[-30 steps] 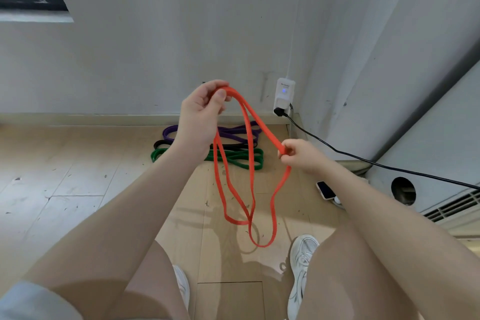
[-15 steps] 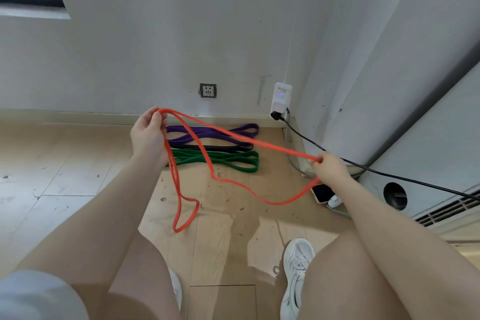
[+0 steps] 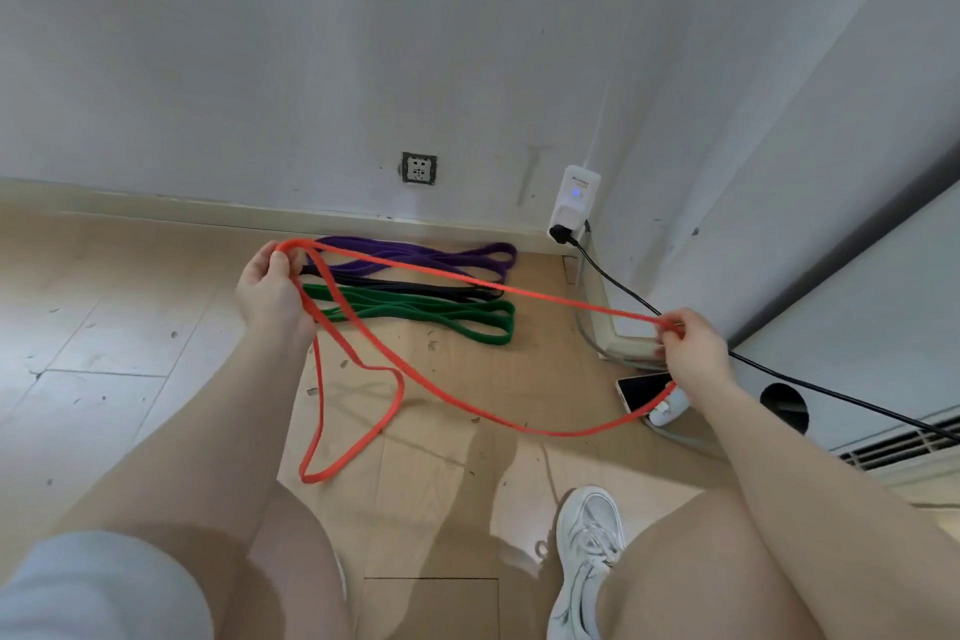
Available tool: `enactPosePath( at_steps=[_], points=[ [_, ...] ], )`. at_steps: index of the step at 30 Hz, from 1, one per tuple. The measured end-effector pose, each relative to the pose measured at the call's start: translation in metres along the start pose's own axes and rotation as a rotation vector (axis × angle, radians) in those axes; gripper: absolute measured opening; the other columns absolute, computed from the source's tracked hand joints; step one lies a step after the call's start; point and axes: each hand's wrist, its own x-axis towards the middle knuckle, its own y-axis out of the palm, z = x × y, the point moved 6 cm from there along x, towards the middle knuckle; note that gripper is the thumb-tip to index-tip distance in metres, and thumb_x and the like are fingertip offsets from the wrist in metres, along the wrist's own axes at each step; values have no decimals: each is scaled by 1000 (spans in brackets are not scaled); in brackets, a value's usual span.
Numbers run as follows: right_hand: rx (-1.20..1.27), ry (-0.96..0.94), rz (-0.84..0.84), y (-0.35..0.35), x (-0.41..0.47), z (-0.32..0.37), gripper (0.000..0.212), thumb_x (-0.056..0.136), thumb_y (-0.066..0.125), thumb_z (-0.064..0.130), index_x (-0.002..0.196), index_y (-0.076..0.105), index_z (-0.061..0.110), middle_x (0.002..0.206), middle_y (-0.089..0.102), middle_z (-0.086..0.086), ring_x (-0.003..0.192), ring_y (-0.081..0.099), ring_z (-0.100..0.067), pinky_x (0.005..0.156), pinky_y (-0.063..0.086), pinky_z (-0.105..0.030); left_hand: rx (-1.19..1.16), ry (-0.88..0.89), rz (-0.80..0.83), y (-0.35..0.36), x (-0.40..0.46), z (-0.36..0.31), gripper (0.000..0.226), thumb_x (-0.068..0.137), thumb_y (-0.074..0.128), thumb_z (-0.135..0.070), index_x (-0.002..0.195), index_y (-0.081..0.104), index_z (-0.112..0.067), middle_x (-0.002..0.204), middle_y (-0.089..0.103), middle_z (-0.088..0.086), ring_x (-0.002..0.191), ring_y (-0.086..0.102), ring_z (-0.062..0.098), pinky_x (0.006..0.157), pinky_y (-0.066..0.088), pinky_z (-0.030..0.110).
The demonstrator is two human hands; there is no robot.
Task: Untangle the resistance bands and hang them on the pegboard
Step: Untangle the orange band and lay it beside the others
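Note:
An orange resistance band [image 3: 470,280] stretches between my two hands above the floor. My left hand [image 3: 272,291] grips one end of it at the left; a slack loop of the band hangs down from there to the floor. My right hand [image 3: 688,346] pinches the other end at the right. Behind the band, a purple band [image 3: 426,256], a black band [image 3: 415,287] and a green band [image 3: 436,314] lie side by side on the wooden floor by the wall. No pegboard is in view.
A white adapter [image 3: 574,200] is plugged in at the wall corner, and its black cable [image 3: 831,392] runs right across the floor. A phone [image 3: 641,389] lies near my right hand. A wall socket [image 3: 418,167], a vent grille [image 3: 904,444] and my white shoe [image 3: 587,551] are also in sight.
My hands have moved apart and lower, left hand to the left and right hand to the right. The orange band went from hanging loops to a long stretched span.

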Motion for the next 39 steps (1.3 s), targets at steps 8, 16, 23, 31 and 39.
enactPosePath(
  at_steps=[8,16,23,31,39],
  points=[
    [198,186,244,10,1,-12,22,82,67,13,102,57,12,77,53,-1,67,45,-15,56,32,-27,-8,13,-1,-2,6,-2,25,99,43,-14,121,54,-14,90,61,-6,78,58,3,63,48,13],
    [-277,84,270,13,11,-37,37,77,49,-15,72,56,20,92,62,-9,93,58,-28,83,48,-36,136,135,176,13,-16,-29,20,98,45,-14,113,58,-12,86,61,-4,70,52,4,61,47,12],
    [-92,-222,324,26,-27,46,18,89,54,3,98,61,17,102,61,-1,100,56,-18,84,40,-25,703,295,673,79,-100,-41,20,94,50,-13,111,62,-16,94,68,-6,89,62,5,85,49,22],
    [-8,-651,629,67,-112,177,55,95,51,22,144,28,25,143,45,3,132,40,-11,111,34,-36,869,388,962,104,-155,-48,21,93,54,-13,104,62,-28,92,67,-14,85,62,-3,84,49,21],
    [182,-750,328,6,-113,235,11,87,64,19,97,60,22,83,62,12,78,57,1,69,41,-12,711,470,933,111,-170,-77,22,93,52,-11,109,58,-25,89,68,-8,74,61,-7,74,49,16]
  ],
)
